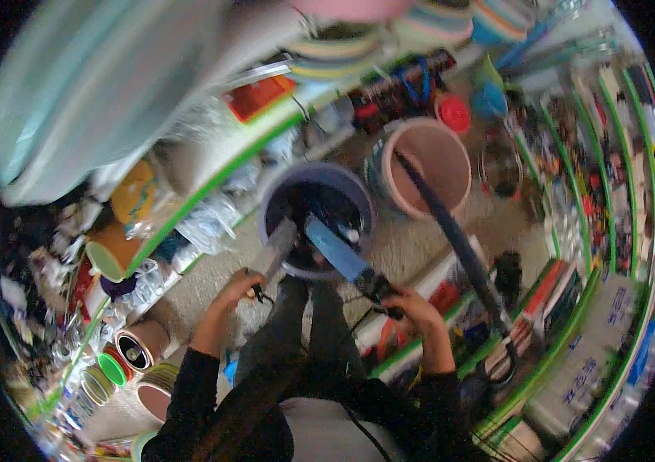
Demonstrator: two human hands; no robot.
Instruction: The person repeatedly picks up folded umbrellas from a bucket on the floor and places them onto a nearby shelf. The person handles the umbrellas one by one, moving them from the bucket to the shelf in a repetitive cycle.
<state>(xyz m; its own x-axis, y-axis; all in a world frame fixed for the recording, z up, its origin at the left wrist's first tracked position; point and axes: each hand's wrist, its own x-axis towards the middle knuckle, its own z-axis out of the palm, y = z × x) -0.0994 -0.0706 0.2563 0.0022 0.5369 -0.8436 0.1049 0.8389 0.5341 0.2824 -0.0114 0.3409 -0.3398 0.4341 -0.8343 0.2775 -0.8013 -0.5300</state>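
Observation:
My left hand (242, 287) is closed on the dark handle or strap end of a folded grey umbrella (282, 241), its far end over a dark bucket. My right hand (411, 307) grips the black end of a folded blue umbrella (336, 248), which also points into the bucket. The round grey-purple bucket (317, 167) stands on the floor before my legs, with dark items inside that blur hides. Right of it, a long dark umbrella with a hooked handle (454, 231) leans in a pink-lined bucket (428, 167).
Shelves with green edges (217, 179) run along the left, holding plastic-wrapped goods. More stocked shelves (610, 190) curve round the right. Several pots and tubs (151, 392) stand at lower left. Cardboard boxes (584, 358) lie at lower right. A red round item (453, 114) is beyond the buckets.

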